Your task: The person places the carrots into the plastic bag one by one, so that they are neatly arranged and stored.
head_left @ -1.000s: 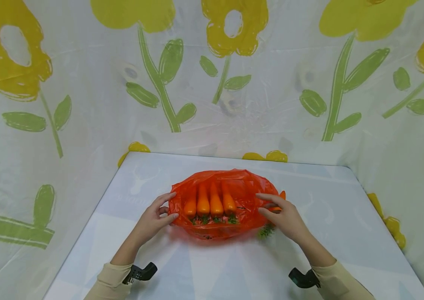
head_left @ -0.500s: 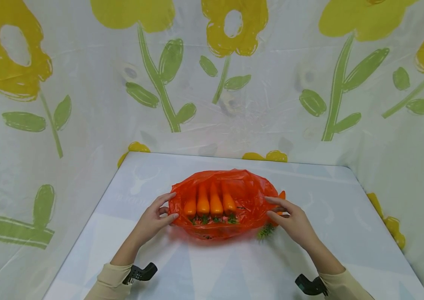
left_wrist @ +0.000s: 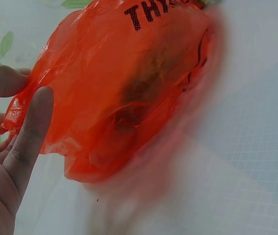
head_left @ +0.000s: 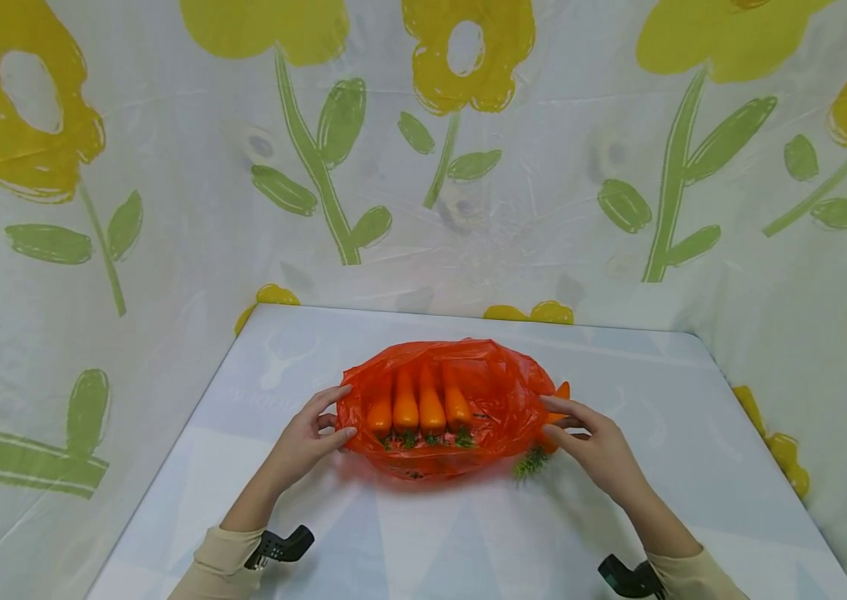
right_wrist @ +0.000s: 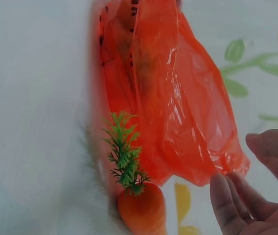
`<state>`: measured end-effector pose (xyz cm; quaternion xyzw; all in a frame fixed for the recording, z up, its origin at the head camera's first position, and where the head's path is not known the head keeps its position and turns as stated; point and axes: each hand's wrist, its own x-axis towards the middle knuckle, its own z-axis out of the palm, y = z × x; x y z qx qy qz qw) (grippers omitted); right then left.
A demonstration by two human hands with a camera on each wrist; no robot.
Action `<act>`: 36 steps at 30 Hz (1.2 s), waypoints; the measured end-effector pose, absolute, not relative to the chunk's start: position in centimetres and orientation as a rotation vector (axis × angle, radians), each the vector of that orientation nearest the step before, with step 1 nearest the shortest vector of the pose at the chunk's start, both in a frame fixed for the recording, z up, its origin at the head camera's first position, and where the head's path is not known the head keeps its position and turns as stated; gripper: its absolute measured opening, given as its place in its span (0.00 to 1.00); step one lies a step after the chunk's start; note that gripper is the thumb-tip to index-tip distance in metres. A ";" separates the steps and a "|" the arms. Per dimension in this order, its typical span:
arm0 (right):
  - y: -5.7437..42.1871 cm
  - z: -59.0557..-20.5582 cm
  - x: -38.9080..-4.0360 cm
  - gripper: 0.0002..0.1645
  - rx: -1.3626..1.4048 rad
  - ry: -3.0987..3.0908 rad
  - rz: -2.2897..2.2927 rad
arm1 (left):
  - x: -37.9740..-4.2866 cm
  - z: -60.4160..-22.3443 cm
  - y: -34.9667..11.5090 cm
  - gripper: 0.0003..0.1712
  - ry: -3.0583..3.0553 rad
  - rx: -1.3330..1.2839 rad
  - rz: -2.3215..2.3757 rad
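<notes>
A red-orange plastic bag (head_left: 498, 375) lies mouth-up in the middle of the table, with several orange carrots (head_left: 431, 410) side by side inside, their green tops toward the person. My left hand (head_left: 307, 437) holds the bag's left edge, thumb on the near side and fingers behind; the left wrist view shows the thumb (left_wrist: 33, 120) over the plastic. At the bag's right end, my right hand (head_left: 599, 450) has its fingers spread and loosely bent, fingertips close to the plastic. Another carrot (right_wrist: 143, 208) with a leafy green top lies outside the bag, partly hidden by that hand in the head view.
The pale table (head_left: 408, 550) carries faint geometric patterns and stands against a white curtain (head_left: 543, 225) printed with yellow flowers. Black wrist devices (head_left: 284, 546) sit at both sleeve cuffs.
My right hand has moved rightward and slightly toward the person, away from the bag's right rim, uncovering more of that rim. The left hand, bag and carrots stay put.
</notes>
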<state>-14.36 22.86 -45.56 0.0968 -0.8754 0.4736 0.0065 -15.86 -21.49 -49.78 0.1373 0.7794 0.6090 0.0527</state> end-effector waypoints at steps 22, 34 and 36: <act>24.9 -46.7 -14.3 0.28 0.104 -2.789 1.518 | -15.9 -49.7 -21.5 0.38 2.354 0.416 1.868; 25.5 -48.4 -14.8 0.34 -0.134 -2.862 1.575 | -15.8 -49.8 -21.6 0.38 2.349 0.426 1.873; 25.5 -48.8 -14.9 0.36 -0.157 -2.873 1.608 | -15.8 -49.8 -21.6 0.38 2.357 0.423 1.866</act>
